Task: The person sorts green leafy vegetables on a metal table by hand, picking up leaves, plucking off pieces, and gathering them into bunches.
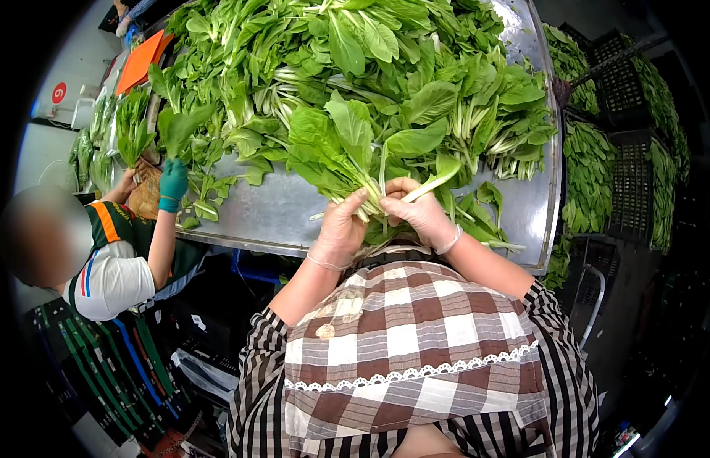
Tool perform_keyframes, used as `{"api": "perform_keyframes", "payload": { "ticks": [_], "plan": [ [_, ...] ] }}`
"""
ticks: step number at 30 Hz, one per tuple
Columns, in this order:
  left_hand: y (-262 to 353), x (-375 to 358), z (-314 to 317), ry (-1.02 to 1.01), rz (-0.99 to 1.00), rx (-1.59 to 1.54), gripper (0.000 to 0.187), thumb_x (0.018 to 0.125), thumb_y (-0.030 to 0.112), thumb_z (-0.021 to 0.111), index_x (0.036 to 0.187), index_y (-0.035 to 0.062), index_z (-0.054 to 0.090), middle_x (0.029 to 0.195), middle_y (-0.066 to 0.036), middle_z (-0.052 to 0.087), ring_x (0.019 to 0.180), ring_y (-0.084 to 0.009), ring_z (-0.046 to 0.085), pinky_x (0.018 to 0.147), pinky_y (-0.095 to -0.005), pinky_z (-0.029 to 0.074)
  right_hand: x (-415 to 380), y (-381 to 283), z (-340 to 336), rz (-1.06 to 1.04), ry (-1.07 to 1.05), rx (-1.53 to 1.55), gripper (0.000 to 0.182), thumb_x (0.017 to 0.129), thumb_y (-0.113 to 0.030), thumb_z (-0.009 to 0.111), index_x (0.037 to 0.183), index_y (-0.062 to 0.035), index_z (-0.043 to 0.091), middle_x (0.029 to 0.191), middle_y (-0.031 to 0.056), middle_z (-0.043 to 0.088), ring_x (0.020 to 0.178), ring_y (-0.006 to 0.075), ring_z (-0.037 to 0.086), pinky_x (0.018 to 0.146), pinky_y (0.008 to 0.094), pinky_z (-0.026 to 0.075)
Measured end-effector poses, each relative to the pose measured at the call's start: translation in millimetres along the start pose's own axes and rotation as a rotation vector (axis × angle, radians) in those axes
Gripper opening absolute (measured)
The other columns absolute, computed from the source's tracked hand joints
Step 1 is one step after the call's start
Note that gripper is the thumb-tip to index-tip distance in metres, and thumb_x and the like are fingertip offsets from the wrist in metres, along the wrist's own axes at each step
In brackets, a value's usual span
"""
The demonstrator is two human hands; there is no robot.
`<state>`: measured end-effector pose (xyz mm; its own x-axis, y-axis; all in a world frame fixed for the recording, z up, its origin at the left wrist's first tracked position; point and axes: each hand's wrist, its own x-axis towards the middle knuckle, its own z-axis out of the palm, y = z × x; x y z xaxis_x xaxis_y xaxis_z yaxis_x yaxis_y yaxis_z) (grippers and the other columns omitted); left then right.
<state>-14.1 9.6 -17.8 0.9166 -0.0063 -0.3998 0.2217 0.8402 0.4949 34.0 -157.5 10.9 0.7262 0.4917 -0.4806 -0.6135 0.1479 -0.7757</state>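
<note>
Ahead at 12 o'clock, over the near edge of the metal table [282, 206], the left hand [342, 229] has its fingers closed round the pale stems of a bunch of greens [321, 153], leaves fanning toward 11; the right hand [424, 217] pinches a single stalk [429, 186] pointing to 2. The bunch should be light, its leaves soft and easily bruised, its stems crisp, perhaps slippery: best held gently, low down.
</note>
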Motion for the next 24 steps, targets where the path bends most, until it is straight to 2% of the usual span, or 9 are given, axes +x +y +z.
{"api": "perform_keyframes", "payload": {
  "ticks": [6, 9, 15, 19, 23, 24],
  "plan": [
    [-6.0, -0.9, 5.5, 0.033, 0.073, 0.122, 0.045, 0.084, 0.011, 0.072, 0.124, 0.0002, 0.053, 0.112, -0.008, 0.064, 0.103, -0.0204, 0.061, 0.094, -0.0353, 0.049, 6.8, 11.5, -2.2, -0.153, 0.017, -0.103, 0.032, 0.082, -0.010, 0.078, 0.104, -0.0027, 0.056, 0.092, 0.0035, 0.062, 0.075, 0.0100, 0.058, 0.067, 0.0238, 0.050],
    [-4.7, -3.2, 11.7, 0.045, 0.113, 0.169, 0.043, 0.084, 0.008, 0.071, 0.123, 0.0002, 0.055, 0.113, -0.008, 0.064, 0.102, -0.0197, 0.061, 0.092, -0.0347, 0.049, 7.9, 17.0, -2.8, -0.165, -0.045, -0.112, 0.028, 0.085, -0.010, 0.075, 0.103, -0.0033, 0.055, 0.091, 0.0027, 0.060, 0.075, 0.0098, 0.058, 0.067, 0.0236, 0.050],
    [1.2, -9.1, 15.9, 0.077, 0.084, 0.100, 0.037, 0.081, 0.000, 0.071, 0.117, 0.0002, 0.059, 0.107, -0.007, 0.066, 0.095, -0.0187, 0.063, 0.086, -0.0320, 0.051, 10.1, 22.0, 0.7, -0.126, 0.008, 0.032, 0.023, 0.090, -0.010, 0.068, 0.105, -0.0020, 0.053, 0.090, 0.0032, 0.060, 0.072, 0.0105, 0.059, 0.062, 0.0247, 0.052],
    [-0.3, -14.3, 16.8, 0.068, 0.165, 0.205, 0.034, 0.081, 0.001, 0.071, 0.114, 0.0004, 0.061, 0.104, -0.008, 0.067, 0.095, -0.0188, 0.064, 0.086, -0.0321, 0.051, 10.9, 18.2, -2.3, -0.104, -0.009, 0.052, 0.028, 0.090, -0.008, 0.066, 0.113, 0.0003, 0.052, 0.090, 0.0051, 0.060, 0.067, 0.0125, 0.060, 0.061, 0.0260, 0.053],
    [7.5, -33.7, 28.0, 0.085, 0.190, 0.304, 0.032, 0.081, 0.003, 0.071, 0.112, 0.0003, 0.062, 0.104, -0.008, 0.068, 0.097, -0.0193, 0.065, 0.087, -0.0323, 0.051, 11.1, 6.5, -10.3, -0.026, -0.087, 0.016, 0.018, 0.084, -0.001, 0.065, 0.101, 0.0015, 0.060, 0.083, 0.0048, 0.063, 0.064, 0.0140, 0.060, 0.061, 0.0273, 0.052],
    [8.1, -38.6, 27.5, 0.093, 0.200, 0.327, 0.032, 0.081, 0.004, 0.072, 0.111, 0.0002, 0.063, 0.103, -0.008, 0.069, 0.097, -0.0196, 0.065, 0.087, -0.0324, 0.051, 8.3, 1.3, -6.5, -0.020, -0.062, 0.066, 0.011, 0.083, 0.001, 0.063, 0.093, 0.0005, 0.062, 0.077, 0.0050, 0.063, 0.063, 0.0143, 0.060, 0.061, 0.0276, 0.052]
  ]
}}
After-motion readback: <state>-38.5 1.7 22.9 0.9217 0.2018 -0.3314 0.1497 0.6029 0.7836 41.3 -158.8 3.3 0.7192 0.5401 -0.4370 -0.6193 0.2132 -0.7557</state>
